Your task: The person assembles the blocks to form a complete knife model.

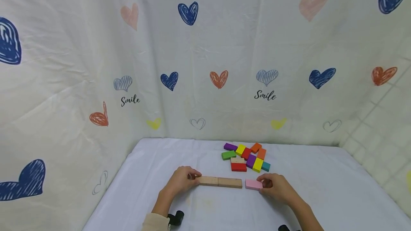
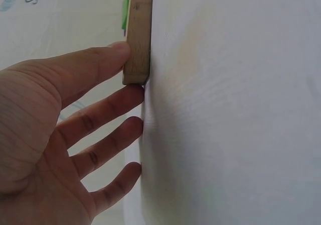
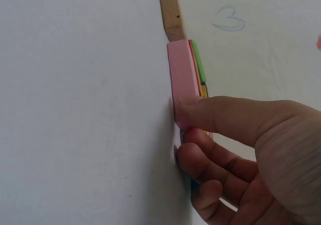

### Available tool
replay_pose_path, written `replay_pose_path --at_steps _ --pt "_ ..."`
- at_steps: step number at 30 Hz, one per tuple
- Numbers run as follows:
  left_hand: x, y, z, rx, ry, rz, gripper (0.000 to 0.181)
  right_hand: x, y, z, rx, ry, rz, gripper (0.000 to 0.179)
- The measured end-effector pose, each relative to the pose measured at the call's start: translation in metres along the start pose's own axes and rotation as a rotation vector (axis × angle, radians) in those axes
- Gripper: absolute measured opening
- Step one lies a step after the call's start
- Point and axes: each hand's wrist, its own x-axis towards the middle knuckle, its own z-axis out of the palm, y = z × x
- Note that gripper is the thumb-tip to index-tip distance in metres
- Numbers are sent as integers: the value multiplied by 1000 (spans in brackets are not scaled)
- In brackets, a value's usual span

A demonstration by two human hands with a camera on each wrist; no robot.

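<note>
Two long wooden blocks lie end to end in a row, the left wooden block [image 1: 208, 181] and the right wooden block [image 1: 229, 183]. My left hand [image 1: 182, 181] pinches the left one's outer end, thumb [image 2: 113, 54] at its upper edge and forefinger against its end face. The other fingers stretch down to the cloth. With thumb and curled forefinger, my right hand [image 1: 275, 187] holds a pink block [image 1: 253, 184] by its right end. The pink block is lined up with the wooden row, a narrow gap between them in the head view.
Behind the row lies a loose group of coloured blocks, among them a green block [image 1: 228, 155], a red block [image 1: 239, 167], a yellow block [image 1: 258, 165] and a teal block [image 1: 265, 166]. A white cloth [image 1: 205, 213] covers the table. A heart-printed curtain [image 1: 237, 52] hangs behind.
</note>
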Motion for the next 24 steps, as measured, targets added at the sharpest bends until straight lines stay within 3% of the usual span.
replay_pose_path --at_steps 24 --pt "1 -4 2 -2 4 20 23 6 -3 2 14 -21 -27 30"
